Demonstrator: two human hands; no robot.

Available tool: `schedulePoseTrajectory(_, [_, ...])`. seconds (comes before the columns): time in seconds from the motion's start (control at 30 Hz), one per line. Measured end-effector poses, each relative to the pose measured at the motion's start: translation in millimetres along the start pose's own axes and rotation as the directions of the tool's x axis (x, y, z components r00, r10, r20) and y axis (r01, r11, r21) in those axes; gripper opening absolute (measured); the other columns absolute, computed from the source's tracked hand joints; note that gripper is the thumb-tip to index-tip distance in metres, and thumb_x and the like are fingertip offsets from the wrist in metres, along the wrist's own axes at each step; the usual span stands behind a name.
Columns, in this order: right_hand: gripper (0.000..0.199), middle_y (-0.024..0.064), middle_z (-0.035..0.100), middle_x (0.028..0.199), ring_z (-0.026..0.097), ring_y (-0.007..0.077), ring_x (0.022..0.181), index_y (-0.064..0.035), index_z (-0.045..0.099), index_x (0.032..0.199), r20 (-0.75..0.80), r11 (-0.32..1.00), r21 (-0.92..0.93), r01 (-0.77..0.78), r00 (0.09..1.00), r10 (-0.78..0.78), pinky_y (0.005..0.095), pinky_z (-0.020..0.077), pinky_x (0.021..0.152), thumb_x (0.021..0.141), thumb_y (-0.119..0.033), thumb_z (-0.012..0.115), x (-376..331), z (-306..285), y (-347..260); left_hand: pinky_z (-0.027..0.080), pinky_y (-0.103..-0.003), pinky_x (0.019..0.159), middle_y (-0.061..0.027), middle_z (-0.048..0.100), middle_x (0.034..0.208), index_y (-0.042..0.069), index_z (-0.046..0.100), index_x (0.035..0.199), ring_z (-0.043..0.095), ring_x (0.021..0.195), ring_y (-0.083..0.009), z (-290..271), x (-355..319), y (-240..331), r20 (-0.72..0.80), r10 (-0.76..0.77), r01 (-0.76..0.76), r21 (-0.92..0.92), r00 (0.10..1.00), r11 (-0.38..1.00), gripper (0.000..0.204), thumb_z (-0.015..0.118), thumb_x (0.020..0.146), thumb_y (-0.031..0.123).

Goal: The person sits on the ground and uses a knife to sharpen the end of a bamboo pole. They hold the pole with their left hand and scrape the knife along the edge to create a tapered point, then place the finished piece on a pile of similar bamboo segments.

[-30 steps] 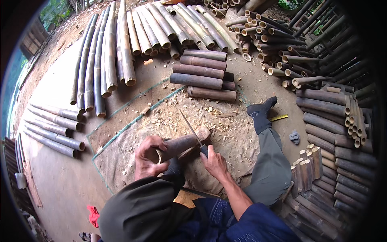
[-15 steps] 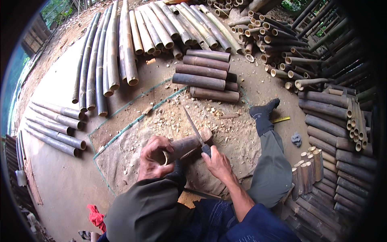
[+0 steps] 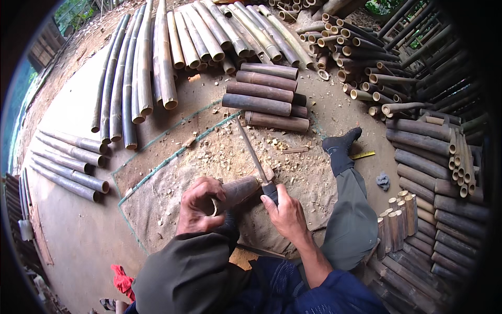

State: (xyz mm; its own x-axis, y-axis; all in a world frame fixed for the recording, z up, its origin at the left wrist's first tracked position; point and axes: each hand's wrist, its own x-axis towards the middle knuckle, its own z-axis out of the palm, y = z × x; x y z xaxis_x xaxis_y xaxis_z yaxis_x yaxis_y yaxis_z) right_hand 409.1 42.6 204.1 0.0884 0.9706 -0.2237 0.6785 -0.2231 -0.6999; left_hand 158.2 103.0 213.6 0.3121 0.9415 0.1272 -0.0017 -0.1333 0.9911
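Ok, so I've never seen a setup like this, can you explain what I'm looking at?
There is no machine here, just a person's two bare hands. The view comes from a wide fisheye camera worn on the head, looking down, so straight edges bend. The left hand grips the near end of a brown, round bamboo tube. The right hand holds a long, narrow metal blade by its dark handle, near the tube's far end. Below lies a greyish-brown cloth with a green edge, scattered with small pale chips. Toward the far side is a stack of short, dark bamboo tubes, with long bamboo poles beyond.
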Motion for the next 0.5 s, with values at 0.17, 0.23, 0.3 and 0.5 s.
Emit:
schedulePoseTrajectory(0.17, [0.034, 0.0273, 0.072, 0.085, 0.073, 0.05, 0.081, -0.0014, 0.055, 0.114, -0.063, 1.0, -0.001, 0.008, 0.998, -0.008, 0.055, 0.0575, 0.067, 0.103, -0.032, 0.067, 0, 40, 66, 0.05, -0.034, 0.088, -0.009, 0.064, 0.094, 0.002, 0.065, 0.089, 0.066, 0.095, -0.0244, 8, 5, -1, 0.024, 0.024, -0.024, 0.004, 0.999, 1.0, 0.036, 0.07, 0.054, -0.002])
schedulePoseTrajectory(0.23, [0.039, 0.0321, 0.072, 0.088, 0.071, 0.053, 0.084, -0.0001, 0.052, 0.111, 0.095, 0.958, -0.246, -0.149, 0.98, 0.177, 0.0606, 0.0563, 0.07, 0.103, -0.036, 0.065, 14, 41, 74, 0.05, -0.034, 0.088, -0.0091, 0.064, 0.094, 0.002, 0.065, 0.089, 0.066, 0.095, -0.0245, 6, 7, -3, 0.028, 0.023, -0.022, -0.022, 0.999, 1.0, 0.036, 0.07, 0.054, -0.001])
schedulePoseTrajectory(0.3, [0.038, 0.0331, 0.071, 0.088, 0.069, 0.0554, 0.086, 0.0006, 0.053, 0.11, 0.119, 0.979, -0.174, -0.104, 0.985, 0.126, 0.0614, 0.0542, 0.072, 0.102, -0.034, 0.066, 19, 24, 44, 0.05, -0.036, 0.09, -0.009, 0.064, 0.095, 0.003, 0.064, 0.088, 0.065, 0.096, -0.0248, 1, -2, -4, 0.021, 0.029, -0.029, 0.008, 0.999, 1.0, 0.036, 0.071, 0.054, -0.004])
schedulePoseTrajectory(0.5, [0.036, 0.0223, 0.07, 0.079, 0.074, 0.0447, 0.081, -0.0007, 0.057, 0.119, -0.269, 0.955, 0.167, 0.244, 0.943, -0.194, 0.0462, 0.0552, 0.064, 0.104, -0.032, 0.066, -7, 12, 19, 0.05, -0.04, 0.093, -0.0084, 0.064, 0.096, 0.006, 0.063, 0.087, 0.064, 0.1, -0.0252, -1, 3, 4, 0.051, -0.007, 0.006, 0.007, 0.999, 1.0, 0.037, 0.073, 0.053, -0.006])
